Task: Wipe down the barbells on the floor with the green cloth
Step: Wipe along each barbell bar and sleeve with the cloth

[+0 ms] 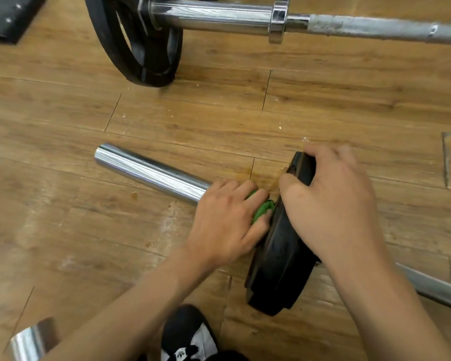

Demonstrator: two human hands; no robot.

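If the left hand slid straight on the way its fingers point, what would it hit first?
Most likely the black weight plate: the left hand, gripping the green cloth on the chrome sleeve, points right at it.

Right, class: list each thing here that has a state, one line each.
left hand, holds the green cloth on the near sleeve
right hand, grips the near plate by its top edge
green cloth, bunched beside the near plate
near sleeve, bare, shiny
near plate, upright on its bar
far barbell, on the floor, plate loaded
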